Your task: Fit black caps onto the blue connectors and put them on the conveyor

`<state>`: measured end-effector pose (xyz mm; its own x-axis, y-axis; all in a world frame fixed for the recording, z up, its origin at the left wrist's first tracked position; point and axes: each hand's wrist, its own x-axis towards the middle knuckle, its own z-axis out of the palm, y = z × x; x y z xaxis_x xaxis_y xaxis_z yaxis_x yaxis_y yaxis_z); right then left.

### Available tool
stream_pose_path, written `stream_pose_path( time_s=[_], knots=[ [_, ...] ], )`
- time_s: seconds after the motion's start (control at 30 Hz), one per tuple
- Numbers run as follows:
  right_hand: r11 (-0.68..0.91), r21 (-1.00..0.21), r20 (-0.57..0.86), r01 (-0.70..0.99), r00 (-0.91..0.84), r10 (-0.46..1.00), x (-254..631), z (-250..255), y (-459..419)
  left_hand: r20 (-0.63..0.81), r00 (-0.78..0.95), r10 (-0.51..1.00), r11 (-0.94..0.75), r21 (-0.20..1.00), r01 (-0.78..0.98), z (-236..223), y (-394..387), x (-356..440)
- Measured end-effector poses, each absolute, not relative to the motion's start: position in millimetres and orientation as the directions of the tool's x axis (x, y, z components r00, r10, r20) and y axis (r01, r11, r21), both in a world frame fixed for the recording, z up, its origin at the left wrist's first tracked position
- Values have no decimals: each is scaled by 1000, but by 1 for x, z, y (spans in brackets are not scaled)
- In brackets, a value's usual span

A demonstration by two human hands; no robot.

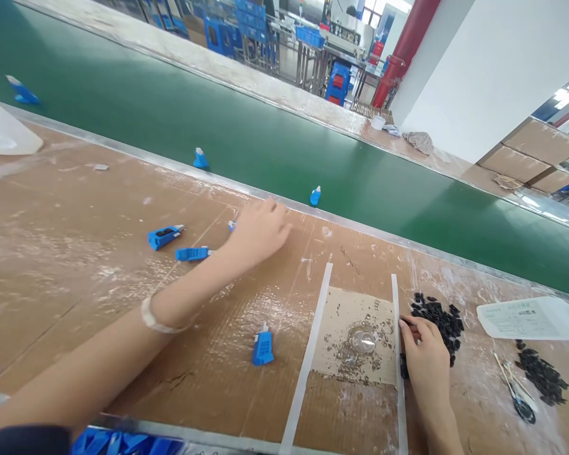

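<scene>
Near far edge of cardboard-covered bench, by green conveyor belt, left hand is laid palm-down, fingers loosely curled over a small blue plastic part; grip can't be confirmed. Two more blue parts are seen just left of the wrist, another nearer the front edge. Right hand is pressed at edge of black chip pile, fingertips pinched on a black chip, beside right white strip.
</scene>
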<state>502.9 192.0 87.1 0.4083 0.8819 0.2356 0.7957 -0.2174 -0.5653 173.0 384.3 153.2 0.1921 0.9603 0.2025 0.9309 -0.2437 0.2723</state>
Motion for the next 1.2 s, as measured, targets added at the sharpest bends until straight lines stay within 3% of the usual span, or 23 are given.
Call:
stream_pose_path(
  time_s=[0.07,0.27,0.47,0.57,0.7,0.8,0.87,0.93,1.0,1.07,1.2],
  knots=[
    [-218,-603,232,768,430,872,502,83,194,140,135,981,-188,500,845,149,417,200],
    [-163,-776,216,609,501,838,500,80,203,97,39,994,-97,717,691,128,494,258],
    [34,-974,139,225,469,872,491,98,185,26,29,999,-33,951,307,121,490,268],
    [88,-994,105,59,446,889,485,105,174,-54,135,989,48,998,52,120,455,259],
    [93,-994,63,-59,387,920,475,109,168,-160,314,936,230,952,-201,115,387,231],
    [107,-993,116,46,319,941,470,109,163,-228,503,834,440,823,-358,110,345,211],
    [124,-945,199,303,233,952,470,110,161,-242,608,756,524,780,-342,106,327,205],
    [160,-789,260,593,86,962,472,112,159,-251,678,691,566,771,-292,103,317,205],
    [236,-606,282,760,-72,957,474,114,159,-244,719,651,587,763,-273,100,313,209],
    [300,-498,281,814,-176,943,475,115,161,-221,740,635,580,769,-269,98,310,213],
    [356,-432,285,828,-249,925,474,113,166,-138,742,656,478,837,-267,98,309,212]
  ],
)
